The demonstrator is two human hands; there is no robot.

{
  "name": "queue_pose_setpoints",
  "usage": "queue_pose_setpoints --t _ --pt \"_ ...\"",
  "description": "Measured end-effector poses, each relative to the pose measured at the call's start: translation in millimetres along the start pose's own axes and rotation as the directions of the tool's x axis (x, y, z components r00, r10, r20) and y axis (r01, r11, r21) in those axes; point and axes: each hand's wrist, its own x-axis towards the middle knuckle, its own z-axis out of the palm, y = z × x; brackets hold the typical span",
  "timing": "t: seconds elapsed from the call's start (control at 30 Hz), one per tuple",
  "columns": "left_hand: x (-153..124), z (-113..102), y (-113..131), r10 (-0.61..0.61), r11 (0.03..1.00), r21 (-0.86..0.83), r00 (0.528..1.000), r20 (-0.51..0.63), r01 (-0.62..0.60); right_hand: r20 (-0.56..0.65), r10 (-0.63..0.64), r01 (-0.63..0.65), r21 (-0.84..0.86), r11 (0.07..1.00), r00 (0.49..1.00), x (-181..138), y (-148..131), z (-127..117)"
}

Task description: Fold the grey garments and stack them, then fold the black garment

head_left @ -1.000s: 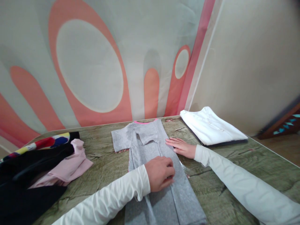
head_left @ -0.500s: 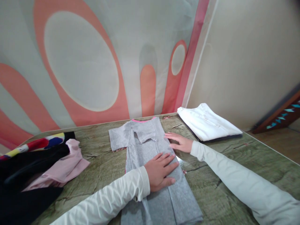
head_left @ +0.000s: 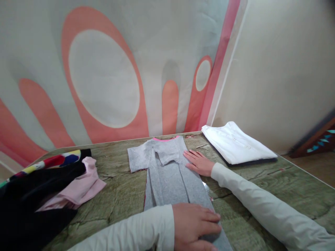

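A grey garment (head_left: pixel 170 170) with a pink neckline lies lengthwise on the table, its right side and right sleeve folded inward, its left sleeve still spread. My left hand (head_left: pixel 196 226) lies flat with fingers stretched on the garment's lower part, near the front edge. My right hand (head_left: pixel 197 162) rests flat, fingers extended, on the folded right edge near the garment's top. Both arms wear white sleeves.
A folded white shirt (head_left: pixel 237 143) lies at the back right on something dark. At the left sits a heap of clothes: pink (head_left: pixel 78 190), black (head_left: pixel 28 205) and multicoloured (head_left: pixel 49 162). The table (head_left: pixel 261 177) has a green wood-grain surface; a curtain with orange shapes hangs behind.
My left hand slid down the garment from its middle toward its lower end, staying flat. My right hand shifted slightly up along the folded right edge.
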Motion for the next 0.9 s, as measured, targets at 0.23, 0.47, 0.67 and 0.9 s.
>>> queue_pose_setpoints --t 0.23,0.47,0.67,0.9 --pt "-2.7 5.9 -16.6 -0.280 0.934 0.202 0.955 -0.099 0.295 -0.025 0.093 -0.096 -0.113 0.989 0.995 -10.3 3.0 2.3" --pt "-7.7 5.5 -7.5 -0.321 0.897 0.299 0.945 -0.065 0.325 -0.022 0.190 -0.191 -0.164 0.968 0.982 -16.6 7.4 6.1" --pt "-12.4 1.0 -1.2 -0.384 0.845 0.394 0.923 -0.025 0.362 -0.006 0.261 -0.258 -0.174 0.950 0.965 -16.9 5.5 8.3" --pt "-22.9 -4.0 1.3 -0.514 0.769 0.444 0.858 0.000 0.460 -0.015 0.341 -0.338 -0.167 0.926 0.940 -17.3 -3.2 10.2"
